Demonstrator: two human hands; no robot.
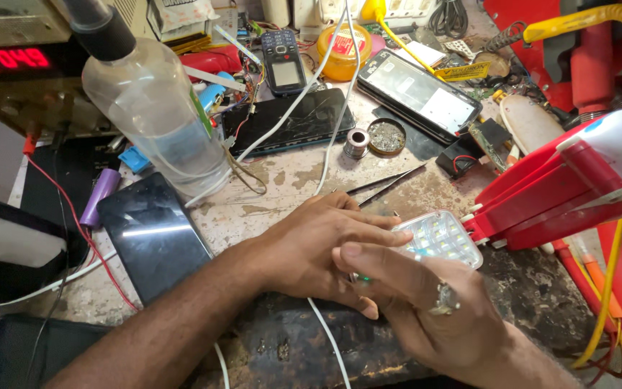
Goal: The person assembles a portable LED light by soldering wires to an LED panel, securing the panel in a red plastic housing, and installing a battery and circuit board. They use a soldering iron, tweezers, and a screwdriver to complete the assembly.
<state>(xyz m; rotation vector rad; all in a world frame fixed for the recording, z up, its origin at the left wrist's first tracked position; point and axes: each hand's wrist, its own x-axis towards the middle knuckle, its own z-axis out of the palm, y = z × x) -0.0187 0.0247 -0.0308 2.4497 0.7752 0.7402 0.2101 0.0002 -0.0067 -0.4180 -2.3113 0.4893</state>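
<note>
Both hands meet at the centre of the cluttered bench [282, 184] over a small white keypad panel [442, 239]. The left hand [318, 248] lies flat, fingers extended, its fingertips pressing the panel's near-left end. The right hand [426, 306], wearing a ring, curls beneath and behind, thumb laid across toward the left hand; whether it grips the panel cannot be determined. The panel lies just beyond both hands, keys upward, long axis running left to right, its far end touching a red lamp housing [563, 191]. A dark phone [154, 234] lies well left.
</note>
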